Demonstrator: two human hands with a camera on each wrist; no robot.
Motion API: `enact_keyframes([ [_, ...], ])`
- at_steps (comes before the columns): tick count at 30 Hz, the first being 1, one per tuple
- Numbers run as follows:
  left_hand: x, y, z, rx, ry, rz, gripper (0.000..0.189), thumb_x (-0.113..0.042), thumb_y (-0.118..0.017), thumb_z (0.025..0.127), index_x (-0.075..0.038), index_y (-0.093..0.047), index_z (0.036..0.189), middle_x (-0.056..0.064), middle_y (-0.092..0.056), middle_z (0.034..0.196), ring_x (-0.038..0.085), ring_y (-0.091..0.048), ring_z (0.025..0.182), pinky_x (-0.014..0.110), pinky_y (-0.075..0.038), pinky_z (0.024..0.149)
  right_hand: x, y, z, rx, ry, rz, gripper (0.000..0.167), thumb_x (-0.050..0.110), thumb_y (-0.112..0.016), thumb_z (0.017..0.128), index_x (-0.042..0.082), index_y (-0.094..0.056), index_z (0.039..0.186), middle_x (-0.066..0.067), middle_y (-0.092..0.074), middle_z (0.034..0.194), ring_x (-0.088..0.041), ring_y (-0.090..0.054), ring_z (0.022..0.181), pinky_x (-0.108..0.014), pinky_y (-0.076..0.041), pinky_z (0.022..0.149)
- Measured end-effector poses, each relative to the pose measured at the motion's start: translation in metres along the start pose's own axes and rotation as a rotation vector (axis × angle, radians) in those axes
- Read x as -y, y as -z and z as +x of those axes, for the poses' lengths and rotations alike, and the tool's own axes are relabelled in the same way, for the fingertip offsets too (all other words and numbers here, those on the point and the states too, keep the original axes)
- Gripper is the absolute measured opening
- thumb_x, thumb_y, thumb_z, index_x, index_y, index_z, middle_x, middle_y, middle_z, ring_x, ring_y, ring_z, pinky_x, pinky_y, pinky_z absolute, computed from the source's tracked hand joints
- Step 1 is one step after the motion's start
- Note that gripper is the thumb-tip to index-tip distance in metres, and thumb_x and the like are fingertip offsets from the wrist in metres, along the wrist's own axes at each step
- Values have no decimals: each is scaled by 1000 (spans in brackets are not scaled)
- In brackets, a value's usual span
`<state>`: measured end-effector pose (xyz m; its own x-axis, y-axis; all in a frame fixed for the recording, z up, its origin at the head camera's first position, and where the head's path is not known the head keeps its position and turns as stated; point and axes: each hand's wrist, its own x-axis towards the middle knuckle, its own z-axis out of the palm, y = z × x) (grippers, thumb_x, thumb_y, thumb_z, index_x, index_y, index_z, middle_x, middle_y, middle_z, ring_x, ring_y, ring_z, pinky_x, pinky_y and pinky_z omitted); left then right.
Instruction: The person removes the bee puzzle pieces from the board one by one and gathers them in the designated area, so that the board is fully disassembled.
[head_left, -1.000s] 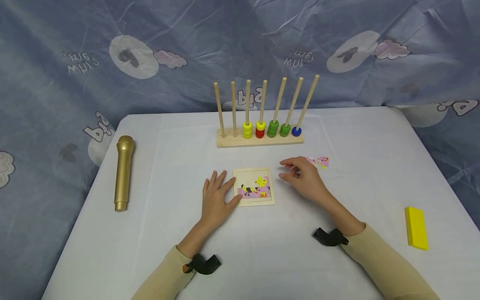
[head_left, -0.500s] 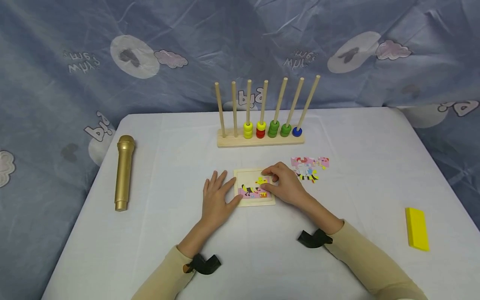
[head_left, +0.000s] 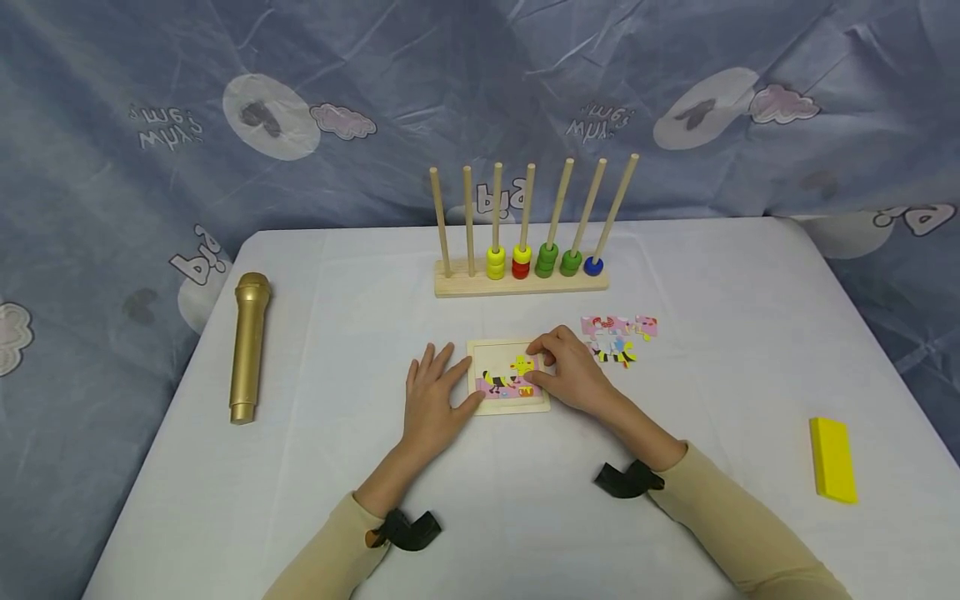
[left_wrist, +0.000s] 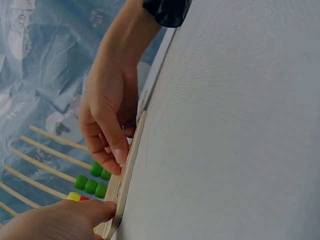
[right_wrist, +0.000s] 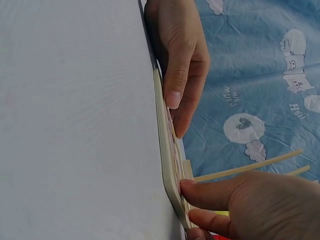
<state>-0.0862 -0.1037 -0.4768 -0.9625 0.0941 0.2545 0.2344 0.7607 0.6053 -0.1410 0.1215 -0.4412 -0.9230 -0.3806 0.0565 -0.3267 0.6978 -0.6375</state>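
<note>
Gold microphone (head_left: 249, 354) — beaded peg rack (head_left: 521, 268) — yellow block (head_left: 833, 461).

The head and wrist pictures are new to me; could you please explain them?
There is no machine, only a person's bare left hand and right hand. The head camera looks down; each wrist camera shows both hands closely. On the white-covered table are a gold microphone-shaped object, a wooden peg stand with coloured beads, loose pink puzzle pieces and a yellow rectangular block. The left hand touches a square wooden puzzle frame; the right hand is at its right side; whether it pinches anything is unclear.
</note>
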Motion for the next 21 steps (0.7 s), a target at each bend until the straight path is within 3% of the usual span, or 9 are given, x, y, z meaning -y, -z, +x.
enact_keyframes([
  [21, 1, 0, 0, -15, -14, -5, 51, -27, -79, 81, -5, -66, 125, 21, -48, 145, 45, -28, 144, 65, -16, 114, -3, -3, 0, -36, 18, 40, 25, 7, -77, 81, 3, -62, 100, -8, -58, 91, -17, -52, 79, -27, -40, 68],
])
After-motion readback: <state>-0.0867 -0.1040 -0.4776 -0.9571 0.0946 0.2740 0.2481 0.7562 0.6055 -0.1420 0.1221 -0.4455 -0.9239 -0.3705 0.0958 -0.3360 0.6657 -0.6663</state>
